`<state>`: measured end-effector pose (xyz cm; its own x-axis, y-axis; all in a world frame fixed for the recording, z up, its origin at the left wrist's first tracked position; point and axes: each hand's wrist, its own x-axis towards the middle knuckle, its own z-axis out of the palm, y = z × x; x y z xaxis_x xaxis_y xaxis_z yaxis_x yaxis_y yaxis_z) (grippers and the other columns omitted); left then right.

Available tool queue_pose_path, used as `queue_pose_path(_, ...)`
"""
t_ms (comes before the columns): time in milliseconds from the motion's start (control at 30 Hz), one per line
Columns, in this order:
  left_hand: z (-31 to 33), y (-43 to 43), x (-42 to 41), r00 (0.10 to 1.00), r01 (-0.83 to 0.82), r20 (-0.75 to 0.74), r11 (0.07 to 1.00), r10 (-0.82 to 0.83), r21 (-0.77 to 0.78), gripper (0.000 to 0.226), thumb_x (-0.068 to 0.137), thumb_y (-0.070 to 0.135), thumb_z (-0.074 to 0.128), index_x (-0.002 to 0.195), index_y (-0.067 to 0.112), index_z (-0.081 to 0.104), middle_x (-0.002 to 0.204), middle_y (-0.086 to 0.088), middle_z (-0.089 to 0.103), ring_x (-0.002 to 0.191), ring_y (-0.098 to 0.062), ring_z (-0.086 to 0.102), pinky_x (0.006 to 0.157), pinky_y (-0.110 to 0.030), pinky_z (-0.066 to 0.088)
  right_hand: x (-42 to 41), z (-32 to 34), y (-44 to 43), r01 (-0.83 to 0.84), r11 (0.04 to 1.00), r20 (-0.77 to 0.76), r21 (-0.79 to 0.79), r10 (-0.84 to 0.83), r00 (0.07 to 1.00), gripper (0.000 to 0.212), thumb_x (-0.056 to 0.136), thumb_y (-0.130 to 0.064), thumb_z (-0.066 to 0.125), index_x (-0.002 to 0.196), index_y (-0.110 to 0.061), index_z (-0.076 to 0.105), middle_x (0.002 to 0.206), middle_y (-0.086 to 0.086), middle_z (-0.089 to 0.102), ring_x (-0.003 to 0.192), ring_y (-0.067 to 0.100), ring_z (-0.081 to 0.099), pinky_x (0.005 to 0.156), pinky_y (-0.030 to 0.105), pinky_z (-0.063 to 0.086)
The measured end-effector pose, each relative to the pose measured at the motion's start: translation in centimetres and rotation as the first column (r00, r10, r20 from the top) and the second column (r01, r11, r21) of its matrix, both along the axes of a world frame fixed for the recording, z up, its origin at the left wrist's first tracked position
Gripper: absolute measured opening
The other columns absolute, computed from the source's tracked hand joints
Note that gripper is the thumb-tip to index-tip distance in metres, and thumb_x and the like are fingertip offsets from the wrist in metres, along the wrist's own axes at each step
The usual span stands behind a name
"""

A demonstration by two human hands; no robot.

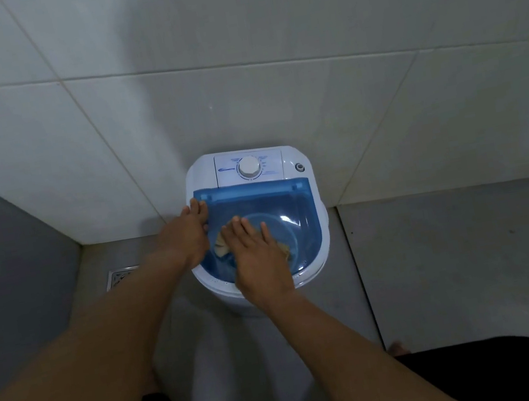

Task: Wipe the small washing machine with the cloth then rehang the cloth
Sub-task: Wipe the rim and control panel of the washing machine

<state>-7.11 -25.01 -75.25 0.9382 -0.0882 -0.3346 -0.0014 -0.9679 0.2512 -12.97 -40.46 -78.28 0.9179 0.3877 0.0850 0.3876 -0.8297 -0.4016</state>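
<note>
A small white washing machine (297,157) with a see-through blue lid (294,202) stands on the floor against the tiled wall. My right hand (257,253) lies flat on the lid, fingers spread, pressing a tan cloth (219,243) that shows at both sides of the palm. My left hand (188,233) rests on the machine's left rim, fingers pointing to the wall and holding nothing. A white dial (250,167) sits on the control panel behind the lid.
A metal floor drain (119,277) lies left of the machine. Grey wall panel (5,258) closes the left side. Pale wall tiles rise behind, grey floor tiles (455,256) stretch to the right. My dark shorts (491,372) fill the bottom edge.
</note>
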Motion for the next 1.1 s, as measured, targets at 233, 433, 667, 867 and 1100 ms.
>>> queue_pose_path(233, 0.1, 0.1, -0.1, 1.0, 0.02, -0.007, 1.0, -0.02, 0.009, 0.062, 0.102, 0.017, 0.037, 0.154, 0.012, 0.006, 0.163, -0.01, 0.004, 0.143, -0.033, 0.027, 0.111, -0.04, 0.03, 0.0, -0.1, -4.6, -0.099, 0.995, 0.058, -0.016, 0.1, 0.993, 0.072, 0.078, 0.0, 0.061, 0.145, -0.008, 0.037, 0.153, 0.012, 0.036, 0.144, 0.026, 0.028, 0.118, 0.045, 0.003)
queue_pose_path(433, 0.2, 0.1, -0.1, 1.0, 0.015, -0.025, 1.0, -0.015, -0.002, 0.061, 0.101, 0.017, 0.037, 0.154, 0.013, 0.006, 0.163, -0.009, 0.004, 0.141, -0.033, 0.029, 0.11, -0.041, 0.032, 0.4, -0.8, -9.9, 0.111, 0.994, 0.04, 0.009, -0.112, 0.993, 0.072, 0.081, 0.006, 0.048, 0.149, -0.01, 0.032, 0.156, 0.011, 0.031, 0.146, 0.024, 0.023, 0.121, 0.049, 0.012)
queue_pose_path(667, 0.7, 0.0, -0.1, 0.999, 0.017, -0.033, 0.999, -0.016, 0.031, 0.059, 0.103, 0.02, 0.033, 0.155, 0.014, 0.006, 0.163, -0.008, 0.005, 0.141, -0.033, 0.031, 0.109, -0.041, 0.033, 0.2, -0.2, -6.5, 0.372, 0.928, 0.001, 0.028, -0.372, 0.928, 0.074, 0.077, 0.002, 0.052, 0.147, -0.012, 0.032, 0.156, 0.011, 0.03, 0.147, 0.025, 0.021, 0.119, 0.042, -0.004)
queue_pose_path(867, 1.1, 0.1, -0.1, 0.997, -0.005, -0.073, 1.0, 0.006, 0.021, 0.063, 0.1, 0.018, 0.037, 0.155, 0.017, 0.006, 0.163, -0.007, 0.005, 0.14, -0.035, 0.031, 0.112, -0.04, 0.03, 0.0, 0.2, -1.3, 0.131, 0.991, 0.026, 0.014, -0.131, 0.991, 0.066, 0.082, -0.006, 0.054, 0.146, -0.007, 0.036, 0.154, 0.014, 0.035, 0.144, 0.028, 0.028, 0.12, 0.046, 0.012)
queue_pose_path(1100, 2.0, 0.0, 0.2, 0.989, -0.038, -0.142, 0.999, 0.038, 0.002, 0.056, 0.102, 0.024, 0.022, 0.155, 0.015, 0.004, 0.162, -0.013, 0.008, 0.142, -0.036, 0.026, 0.116, -0.04, 0.026, -0.8, -0.4, 1.3, -0.039, 0.999, 0.027, -0.027, 0.039, 0.999, 0.067, 0.078, -0.021, 0.027, 0.142, -0.01, 0.042, 0.149, 0.011, 0.044, 0.141, 0.024, 0.036, 0.119, 0.046, 0.016)
